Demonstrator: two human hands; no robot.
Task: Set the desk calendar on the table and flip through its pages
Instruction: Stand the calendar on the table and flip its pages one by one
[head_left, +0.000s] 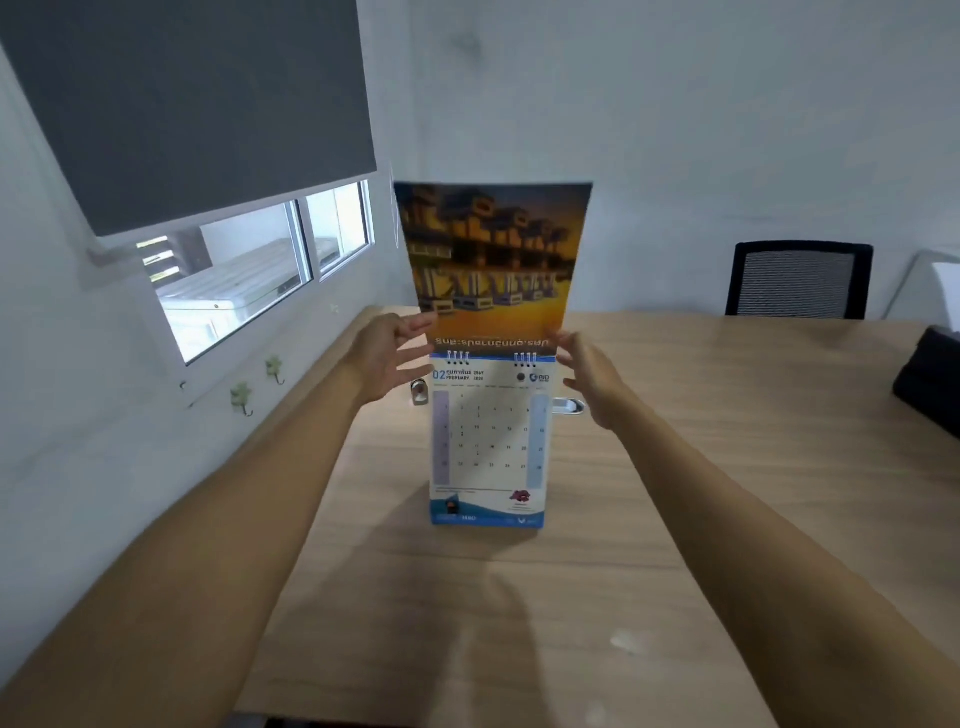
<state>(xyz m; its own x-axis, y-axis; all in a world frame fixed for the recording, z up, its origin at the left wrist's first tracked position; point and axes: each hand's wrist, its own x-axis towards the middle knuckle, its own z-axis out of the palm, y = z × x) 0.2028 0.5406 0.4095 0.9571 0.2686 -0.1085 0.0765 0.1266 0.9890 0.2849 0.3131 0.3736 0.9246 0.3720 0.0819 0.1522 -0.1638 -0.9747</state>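
A desk calendar (488, 447) stands upright on the wooden table (675, 467), showing a February page. One page with an orange photo (493, 260) sticks straight up above the spiral binding, its picture upside down. My left hand (387, 358) is at the left of the binding, fingers spread, fingertips touching the raised page's lower left edge. At the right of the binding is my right hand (592, 379), fingers apart, fingertips close to the page's lower right corner. Neither hand grips anything.
A black mesh chair (800, 280) stands behind the table at the far right. A black object (930, 379) lies at the table's right edge. Small metal items (420, 392) sit behind the calendar. A window with a grey blind (197, 104) is on the left wall.
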